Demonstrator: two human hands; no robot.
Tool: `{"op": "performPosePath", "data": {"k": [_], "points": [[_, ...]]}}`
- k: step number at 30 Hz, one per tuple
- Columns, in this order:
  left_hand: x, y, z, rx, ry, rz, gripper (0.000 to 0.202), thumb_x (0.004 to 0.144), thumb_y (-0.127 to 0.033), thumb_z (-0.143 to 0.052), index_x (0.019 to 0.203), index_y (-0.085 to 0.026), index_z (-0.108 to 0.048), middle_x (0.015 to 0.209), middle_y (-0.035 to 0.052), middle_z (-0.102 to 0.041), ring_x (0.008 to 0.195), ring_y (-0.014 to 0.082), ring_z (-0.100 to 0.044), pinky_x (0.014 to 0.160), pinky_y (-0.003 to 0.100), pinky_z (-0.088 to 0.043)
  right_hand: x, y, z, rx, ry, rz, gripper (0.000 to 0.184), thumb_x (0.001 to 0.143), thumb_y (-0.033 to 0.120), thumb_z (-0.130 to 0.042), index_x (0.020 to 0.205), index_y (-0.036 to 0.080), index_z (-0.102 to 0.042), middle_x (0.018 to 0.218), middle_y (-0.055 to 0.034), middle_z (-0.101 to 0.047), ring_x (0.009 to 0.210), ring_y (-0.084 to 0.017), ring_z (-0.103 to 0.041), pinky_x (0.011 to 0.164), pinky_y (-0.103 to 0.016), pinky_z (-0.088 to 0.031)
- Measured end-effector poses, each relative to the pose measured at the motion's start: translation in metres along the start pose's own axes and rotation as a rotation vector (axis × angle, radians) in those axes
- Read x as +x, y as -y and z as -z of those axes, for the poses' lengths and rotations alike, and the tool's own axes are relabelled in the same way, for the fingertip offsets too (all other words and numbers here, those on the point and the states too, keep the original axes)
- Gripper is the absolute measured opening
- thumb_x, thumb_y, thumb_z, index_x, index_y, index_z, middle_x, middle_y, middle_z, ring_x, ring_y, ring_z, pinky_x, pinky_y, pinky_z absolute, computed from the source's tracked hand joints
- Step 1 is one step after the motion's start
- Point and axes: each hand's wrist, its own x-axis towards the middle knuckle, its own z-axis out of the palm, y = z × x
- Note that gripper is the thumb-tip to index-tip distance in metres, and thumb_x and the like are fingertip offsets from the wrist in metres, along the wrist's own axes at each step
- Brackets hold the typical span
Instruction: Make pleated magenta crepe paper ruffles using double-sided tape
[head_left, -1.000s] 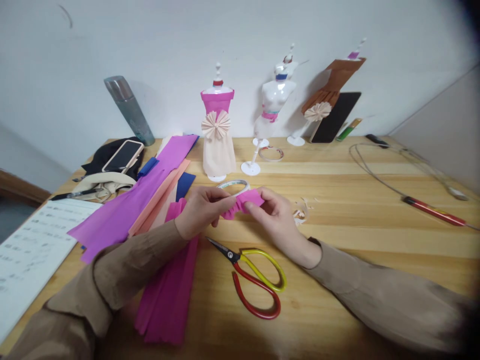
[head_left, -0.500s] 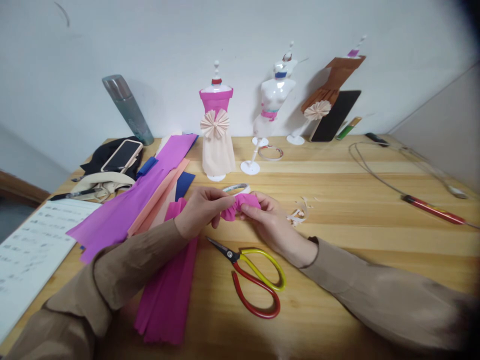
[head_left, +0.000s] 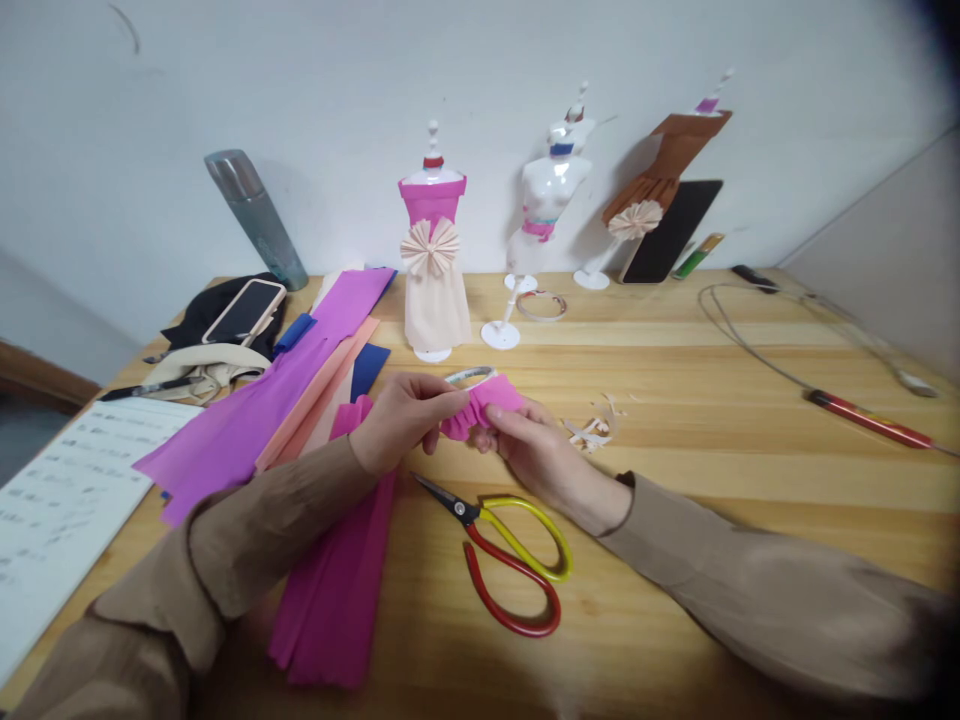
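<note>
Between my two hands a small piece of pink crepe paper [head_left: 480,405] is held up, gathered into folds along its lower edge. My left hand [head_left: 405,415] pinches its left end. With thumb and fingers, my right hand [head_left: 534,440] grips the right end. Just behind the paper lies a roll of tape [head_left: 471,376], partly hidden by it. Scissors [head_left: 487,540] with one yellow and one red handle rest in front of my hands. Under my left forearm is a long folded strip of magenta crepe paper [head_left: 337,590].
Mannequins, one in a pink and cream paper dress [head_left: 433,250], one bare [head_left: 551,195] and one in brown [head_left: 667,155], stand at the back. Paper sheets [head_left: 262,420], a phone [head_left: 244,312] and a bottle [head_left: 259,220] are left. Scraps [head_left: 592,432] and a corded red tool [head_left: 870,418] lie right.
My right hand has shifted its hold on the pink paper, whose right end now spreads flatter and wider. My left hand stays in place.
</note>
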Motion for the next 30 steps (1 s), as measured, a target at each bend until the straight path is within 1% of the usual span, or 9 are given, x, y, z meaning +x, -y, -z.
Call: {"op": "performPosePath", "data": {"k": [4,9,12,14,16,20,24,27,30], "points": [[0.0,0.002,0.0,0.01,0.008,-0.005,0.029,0.073,-0.035,-0.066,0.055,-0.013,-0.059,0.035,-0.0052,-0.046,0.029,0.0039,-0.037,0.034,0.017,-0.019,0.001,-0.002,0.001,-0.085,-0.027,0.073,0.018,0.068,0.031,-0.078,0.065,0.018,-0.066,0.053,0.0025,-0.057,0.054,-0.011,-0.048,0.056,-0.026,-0.037],[-0.001,0.001,0.001,0.015,0.021,-0.001,0.03,0.075,-0.034,-0.065,0.053,-0.014,-0.058,0.036,-0.0049,-0.048,0.029,0.0039,-0.038,0.034,0.017,-0.018,0.0,-0.003,0.003,-0.228,-0.012,0.142,0.021,0.069,0.033,-0.077,0.078,0.018,-0.065,0.064,0.0017,-0.06,0.057,-0.012,-0.048,0.056,-0.027,-0.037],[-0.002,-0.002,0.002,0.03,0.005,-0.023,0.032,0.074,-0.032,-0.066,0.05,-0.014,-0.056,0.035,-0.0053,-0.046,0.03,0.0034,-0.037,0.034,0.016,-0.02,-0.003,0.002,0.005,-0.361,-0.057,0.296,0.019,0.076,0.036,-0.071,0.079,0.019,-0.062,0.068,0.0014,-0.058,0.061,-0.013,-0.049,0.059,-0.028,-0.038],[-0.002,-0.003,0.001,0.05,-0.003,-0.049,0.03,0.074,-0.032,-0.066,0.052,-0.013,-0.058,0.035,-0.0056,-0.046,0.03,0.0031,-0.037,0.035,0.016,-0.022,-0.003,0.008,0.006,-0.456,-0.121,0.412,0.019,0.079,0.037,-0.067,0.076,0.019,-0.059,0.067,0.0017,-0.055,0.062,-0.013,-0.048,0.059,-0.028,-0.038],[-0.003,-0.004,0.001,0.074,-0.002,-0.069,0.029,0.074,-0.034,-0.066,0.056,-0.012,-0.061,0.037,-0.0056,-0.047,0.032,0.0032,-0.037,0.035,0.016,-0.023,-0.003,0.014,0.007,-0.529,-0.171,0.48,0.019,0.08,0.035,-0.065,0.075,0.019,-0.057,0.067,0.0016,-0.055,0.062,-0.013,-0.048,0.059,-0.028,-0.039],[-0.004,-0.002,-0.002,0.156,-0.018,-0.096,0.03,0.075,-0.037,-0.065,0.061,-0.011,-0.065,0.043,-0.0047,-0.049,0.034,0.0032,-0.038,0.035,0.016,-0.023,-0.002,0.018,0.004,-0.654,-0.204,0.525,0.012,0.08,0.028,-0.065,0.075,0.019,-0.059,0.068,0.0002,-0.058,0.062,-0.013,-0.051,0.06,-0.028,-0.041],[-0.004,0.0,-0.003,0.208,-0.048,-0.117,0.033,0.075,-0.041,-0.065,0.062,-0.011,-0.065,0.046,-0.0038,-0.049,0.036,0.0033,-0.037,0.035,0.017,-0.024,-0.005,0.016,0.001,-0.746,-0.144,0.597,0.01,0.082,0.023,-0.062,0.074,0.019,-0.06,0.068,-0.0008,-0.059,0.064,-0.014,-0.052,0.061,-0.029,-0.042],[-0.004,0.001,-0.004,0.223,-0.068,-0.123,0.034,0.074,-0.044,-0.064,0.063,-0.011,-0.065,0.045,-0.0045,-0.047,0.036,0.0038,-0.037,0.035,0.017,-0.024,-0.007,0.015,0.0,-0.753,-0.099,0.618,0.009,0.083,0.023,-0.062,0.075,0.019,-0.061,0.071,-0.0021,-0.06,0.068,-0.016,-0.055,0.065,-0.031,-0.043],[-0.003,0.002,-0.005,0.24,-0.071,-0.144,0.035,0.074,-0.045,-0.064,0.062,-0.012,-0.064,0.044,-0.0047,-0.045,0.037,0.0039,-0.037,0.036,0.017,-0.024,-0.007,0.013,0.001,-0.712,-0.1,0.589,0.009,0.082,0.024,-0.062,0.075,0.019,-0.062,0.072,-0.0017,-0.06,0.068,-0.016,-0.054,0.065,-0.031,-0.043]]}}
